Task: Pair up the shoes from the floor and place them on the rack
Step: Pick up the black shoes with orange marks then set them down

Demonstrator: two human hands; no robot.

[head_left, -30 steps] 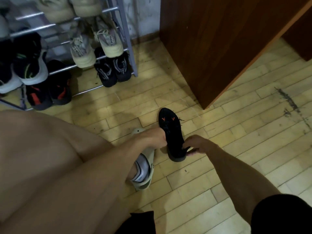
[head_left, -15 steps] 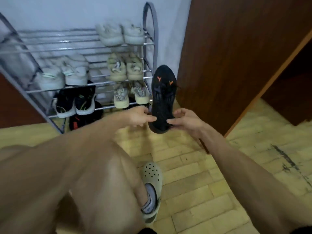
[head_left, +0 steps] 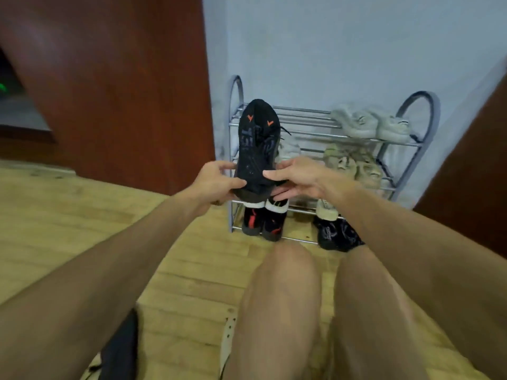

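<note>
Head view, forward-down (wide-angle), facing rack (head_left: 301,124)

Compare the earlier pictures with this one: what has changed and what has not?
The black shoe went up from the floor to the front of the rack, toe up. The left hand and right hand keep gripping its heel end. Shoes on the rack stayed put.

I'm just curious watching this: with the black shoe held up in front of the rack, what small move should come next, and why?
Probably ease the black shoe forward onto the top shelf's bare bars. The left hand and right hand grip it near its lower end, sole toward the camera, before the rack; pale shoes fill only that shelf's right side.
</note>
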